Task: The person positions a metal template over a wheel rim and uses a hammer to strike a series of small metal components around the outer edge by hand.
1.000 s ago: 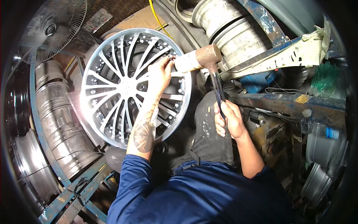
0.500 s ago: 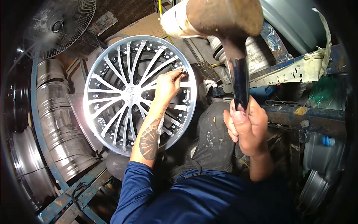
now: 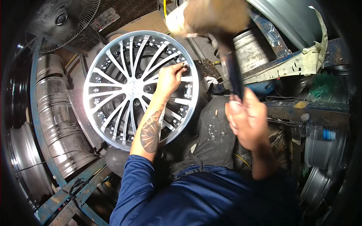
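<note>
A multi-spoke alloy wheel (image 3: 132, 88), silver and black with a polished lip, lies face up in front of me. Along its rim runs a ring of small bolts. My left hand (image 3: 169, 80) reaches over the spokes to the right side of the rim. Thumb and fingers there pinch a small dark metal piece (image 3: 184, 65), too small to make out exactly. Raised on the right, my right hand (image 3: 249, 119) is wrapped around the dark handle of a mallet (image 3: 215, 17). Its worn, pale brown head hangs in the air beyond the wheel, smeared by motion.
A fan (image 3: 61, 19) stands at the far left. Stacked metal rims (image 3: 60, 113) fill a blue frame (image 3: 45, 150) on the left. More rims (image 3: 318, 184) sit at the right, below a paint-stained beam (image 3: 320, 113). Masking paper (image 3: 294, 67) hangs at the far right.
The mallet and my right hand have shifted a little left and away from me, now blurred. My left hand keeps its pinch at the same spot on the rim.
</note>
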Motion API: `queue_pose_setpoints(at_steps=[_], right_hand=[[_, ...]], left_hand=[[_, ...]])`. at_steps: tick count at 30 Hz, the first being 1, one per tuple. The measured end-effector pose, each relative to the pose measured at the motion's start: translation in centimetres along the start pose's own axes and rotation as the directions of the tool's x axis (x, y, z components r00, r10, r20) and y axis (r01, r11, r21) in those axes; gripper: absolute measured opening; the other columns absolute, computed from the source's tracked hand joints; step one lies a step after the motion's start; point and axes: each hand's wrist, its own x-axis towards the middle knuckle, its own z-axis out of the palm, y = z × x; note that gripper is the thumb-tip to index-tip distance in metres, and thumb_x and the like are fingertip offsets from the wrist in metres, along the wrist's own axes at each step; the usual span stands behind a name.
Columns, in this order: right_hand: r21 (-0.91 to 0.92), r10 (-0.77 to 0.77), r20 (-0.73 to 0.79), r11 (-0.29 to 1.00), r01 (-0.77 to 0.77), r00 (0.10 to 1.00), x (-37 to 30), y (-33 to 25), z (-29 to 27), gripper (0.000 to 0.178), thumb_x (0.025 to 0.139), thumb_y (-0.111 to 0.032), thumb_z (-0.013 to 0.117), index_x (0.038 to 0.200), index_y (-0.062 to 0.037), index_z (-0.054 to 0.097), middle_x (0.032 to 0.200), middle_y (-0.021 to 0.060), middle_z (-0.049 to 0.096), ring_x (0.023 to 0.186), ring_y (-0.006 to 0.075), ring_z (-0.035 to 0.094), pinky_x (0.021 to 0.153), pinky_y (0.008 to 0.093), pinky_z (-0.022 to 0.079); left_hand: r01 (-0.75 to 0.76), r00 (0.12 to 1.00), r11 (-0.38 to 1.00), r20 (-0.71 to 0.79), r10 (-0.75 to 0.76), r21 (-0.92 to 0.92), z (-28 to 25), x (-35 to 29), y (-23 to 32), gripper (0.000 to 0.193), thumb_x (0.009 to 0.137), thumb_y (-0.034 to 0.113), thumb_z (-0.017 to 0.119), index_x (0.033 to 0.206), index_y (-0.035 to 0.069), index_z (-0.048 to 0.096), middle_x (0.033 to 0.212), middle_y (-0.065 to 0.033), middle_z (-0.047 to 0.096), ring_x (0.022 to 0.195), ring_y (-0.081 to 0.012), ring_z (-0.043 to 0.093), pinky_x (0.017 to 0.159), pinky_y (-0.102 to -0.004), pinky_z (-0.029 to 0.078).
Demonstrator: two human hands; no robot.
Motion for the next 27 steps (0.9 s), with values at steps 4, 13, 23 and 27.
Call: queue_pose_setpoints(at_steps=[4, 13, 23, 27], right_hand=[[-0.392, 0.299, 0.057, 0.884, -0.254, 0.952, 2.6, 4.6, 1.9, 0.034, 0.100, -0.030, 0.058, 0.087, 0.0003, 0.050, 0.059, 0.0208, 0.047, 0.049, 0.0358, 0.049, 0.049, 0.0412, 0.038], [0.526, 0.200, 0.262, 0.791, -0.313, 0.944, -1.3, 10.6, -0.5, 0.032, 0.105, -0.033, 0.049, 0.090, -0.0051, 0.048, 0.058, 0.0005, 0.043, 0.040, 0.0067, 0.038, 0.037, 0.0228, 0.035], [0.606, 0.247, 0.306, 0.694, -0.388, 0.919, 0.0, 12.0, -1.0, 0.032, 0.105, -0.035, 0.047, 0.094, -0.0050, 0.046, 0.058, 0.0021, 0.042, 0.040, 0.0088, 0.040, 0.038, 0.0247, 0.037], [0.557, 0.256, 0.289, 0.739, -0.380, 0.922, 0.3, 11.7, -0.7, 0.038, 0.105, -0.042, 0.042, 0.096, -0.0051, 0.045, 0.057, 0.0032, 0.042, 0.036, 0.0111, 0.040, 0.035, 0.0270, 0.038]], left_hand=[[0.002, 1.000, 1.000, 0.027, -0.003, 0.021, -0.3, 0.0, 0.1, 0.024, 0.084, -0.003, 0.063, 0.105, 0.002, 0.073, 0.090, -0.0173, 0.073, 0.085, -0.0261, 0.074, 0.078, -0.0321, 0.057], [0.094, 0.995, 0.994, -0.026, -0.092, 0.062, -1.7, 0.4, 1.2, 0.015, 0.086, 0.007, 0.067, 0.098, 0.000, 0.073, 0.089, -0.0202, 0.072, 0.082, -0.0308, 0.072, 0.075, -0.0352, 0.055], [0.179, 0.963, 0.974, -0.176, -0.202, -0.137, -2.6, 4.2, -0.2, 0.014, 0.090, 0.009, 0.068, 0.102, 0.003, 0.073, 0.089, -0.0107, 0.076, 0.083, -0.0113, 0.071, 0.077, -0.0258, 0.052], [0.175, 0.966, 0.984, -0.190, -0.176, -0.020, -1.5, 4.6, -0.8, 0.014, 0.089, 0.010, 0.069, 0.101, 0.004, 0.073, 0.085, -0.0137, 0.074, 0.078, -0.0139, 0.071, 0.073, -0.0274, 0.052]])
